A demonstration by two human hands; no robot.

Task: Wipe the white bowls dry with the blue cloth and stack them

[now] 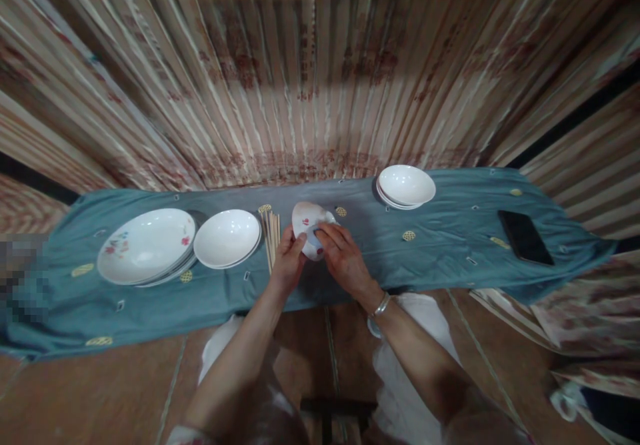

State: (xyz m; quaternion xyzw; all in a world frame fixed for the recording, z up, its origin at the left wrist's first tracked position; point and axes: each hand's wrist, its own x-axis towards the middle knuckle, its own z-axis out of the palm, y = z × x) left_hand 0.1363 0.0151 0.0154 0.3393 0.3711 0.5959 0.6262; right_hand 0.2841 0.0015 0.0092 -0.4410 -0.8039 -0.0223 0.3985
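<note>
My left hand (290, 253) is closed on the left side of a small white bowl (306, 214) with red marks on its outside. The bowl is tipped on its side above the table's middle. My right hand (343, 250) is closed, its fingertips pressed against the bowl over a pale bluish, cloth-like piece (312, 235); its exact kind is unclear. Just left of the bowl lies a bunch of wooden chopsticks (271, 231). Part of the bowl is hidden behind my right fingers.
Left on the teal tablecloth (150, 311) are stacked oval floral plates (150, 248) and stacked white dishes (227, 237). White bowls (407, 185) are stacked at the back right, and a black phone (525, 237) lies at the right end. A pleated curtain (310, 85) hangs behind the table.
</note>
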